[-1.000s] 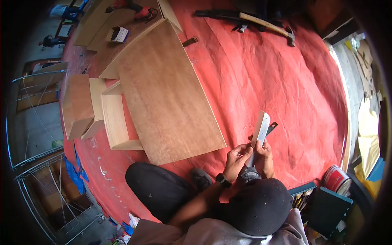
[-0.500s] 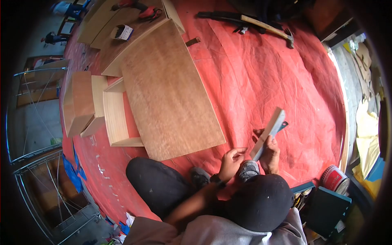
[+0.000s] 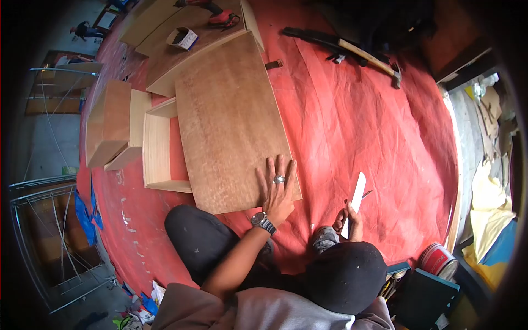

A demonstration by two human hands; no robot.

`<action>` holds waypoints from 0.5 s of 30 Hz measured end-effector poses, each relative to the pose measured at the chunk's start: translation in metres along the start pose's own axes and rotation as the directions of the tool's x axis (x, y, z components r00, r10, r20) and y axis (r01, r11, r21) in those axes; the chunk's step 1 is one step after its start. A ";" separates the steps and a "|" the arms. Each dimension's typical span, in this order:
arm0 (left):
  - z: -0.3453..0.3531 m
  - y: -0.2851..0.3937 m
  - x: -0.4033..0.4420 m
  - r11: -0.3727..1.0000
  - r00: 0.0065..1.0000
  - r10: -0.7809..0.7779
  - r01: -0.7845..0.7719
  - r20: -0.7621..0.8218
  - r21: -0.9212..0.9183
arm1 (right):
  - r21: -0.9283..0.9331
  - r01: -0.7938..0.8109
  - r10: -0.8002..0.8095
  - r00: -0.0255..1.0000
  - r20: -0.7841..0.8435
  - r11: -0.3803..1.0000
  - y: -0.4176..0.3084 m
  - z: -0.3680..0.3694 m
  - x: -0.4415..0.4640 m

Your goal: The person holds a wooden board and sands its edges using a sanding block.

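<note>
My left hand [image 3: 278, 190] lies flat with spread fingers on the near right corner of a brown wooden panel [image 3: 231, 121]; a ring and a wristwatch show on it. Over the red sheet, by my shoe [image 3: 325, 238], my right hand [image 3: 352, 221] is closed around a pale flat strip [image 3: 356, 199] that points up and away. A thin dark pointed piece [image 3: 367, 194] sticks out beside the strip; its lower part is hidden. The panel rests against an open wooden drawer frame [image 3: 157, 148] on its left.
A hammer [image 3: 368, 55] lies beside dark tools at the back. A red drill [image 3: 223, 19] and a small box [image 3: 182, 38] sit on wooden boards. At the lower right are a paint can [image 3: 438, 260] and a dark green case [image 3: 428, 300]. Two people are far off at the left.
My left hand has left the strip and moved left onto the panel, opening flat. My right hand has lowered slightly with the strip, now seen narrower. The view has shifted.
</note>
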State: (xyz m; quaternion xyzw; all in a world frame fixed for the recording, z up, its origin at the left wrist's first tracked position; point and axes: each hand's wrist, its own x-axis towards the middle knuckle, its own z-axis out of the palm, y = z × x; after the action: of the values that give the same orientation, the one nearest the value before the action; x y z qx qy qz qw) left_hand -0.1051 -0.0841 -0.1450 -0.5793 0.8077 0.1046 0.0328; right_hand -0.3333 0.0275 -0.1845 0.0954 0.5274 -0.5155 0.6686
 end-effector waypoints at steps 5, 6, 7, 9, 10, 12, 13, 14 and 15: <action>0.009 0.006 -0.017 1.000 1.000 -0.004 0.004 -0.029 -0.016 | -0.080 0.032 -0.029 0.999 0.040 0.996 -0.002 -0.010 0.007; 0.007 0.005 -0.021 1.000 1.000 -0.011 0.011 0.001 0.008 | -0.077 0.045 -0.040 0.998 0.055 0.996 -0.004 -0.010 0.008; 0.006 0.003 -0.026 0.999 0.999 -0.018 0.017 0.030 0.033 | -0.073 0.057 -0.051 0.996 0.071 0.996 -0.006 -0.009 0.009; 0.004 0.002 -0.036 0.995 0.995 -0.027 0.018 0.093 0.099 | -0.110 0.058 -0.050 0.996 0.075 0.992 -0.011 -0.007 0.009; 0.006 0.000 -0.044 0.994 0.997 -0.011 0.002 0.080 0.106 | -0.106 0.097 -0.086 0.991 0.105 0.990 -0.009 -0.010 0.012; 0.013 -0.003 -0.060 0.992 0.998 0.020 -0.027 0.055 0.123 | -0.094 0.174 -0.157 0.973 0.168 0.980 0.002 -0.017 0.025; 0.012 -0.003 -0.067 0.989 0.998 0.049 -0.053 0.031 0.140 | -0.060 0.158 -0.144 0.970 0.198 0.986 0.001 -0.014 0.022; 0.012 -0.004 -0.073 0.990 0.998 0.046 -0.052 0.047 0.129 | -0.082 0.145 -0.126 0.972 0.201 0.986 0.001 -0.010 0.019; 0.012 -0.005 -0.079 0.992 0.997 0.046 -0.053 0.064 0.118 | -0.104 0.132 -0.109 0.973 0.202 0.986 -0.001 -0.007 0.015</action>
State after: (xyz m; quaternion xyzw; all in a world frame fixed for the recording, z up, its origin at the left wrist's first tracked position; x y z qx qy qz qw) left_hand -0.0755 -0.0097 -0.1432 -0.5526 0.8252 0.0744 0.0896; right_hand -0.3394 0.0229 -0.1997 -0.0273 0.4930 -0.5302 0.6893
